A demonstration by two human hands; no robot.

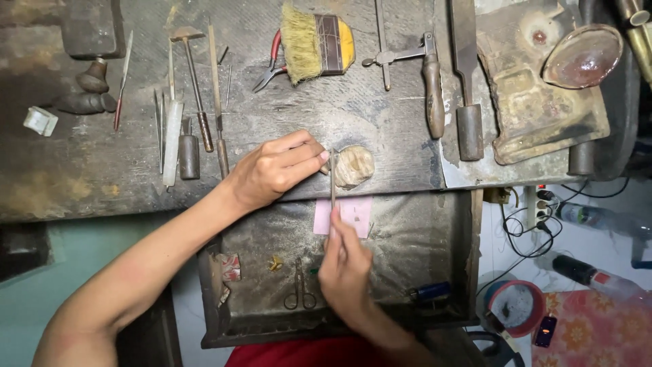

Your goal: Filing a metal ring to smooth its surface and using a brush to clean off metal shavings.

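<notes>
A worn, dark wooden workbench [102,170] fills the upper part of the view, scarred and dusted pale. At its front edge a small wooden bench peg [354,165] juts out. The left hand [272,170] rests on the bench with fingertips pinched narrow against the peg, on something too small to make out. The right hand [345,266] is closed around the lower end of a slim file [333,180], held upright in the picture with its tip against the peg beside the left fingertips.

Below the bench edge an open metal catch tray [421,238] holds grey filings, a pink paper square [353,212], small scissors [299,289] and a blue cylinder [433,291].

On the bench lie a row of gravers and files [183,129], a small hammer [193,75], red-handled pliers [272,64], a bristle brush [316,44], a saw frame [424,75] and a shallow dish [582,56]. To the right, the pale floor shows tangled cables [526,228], bottles [598,275] and a red patterned mat [598,333]
</notes>
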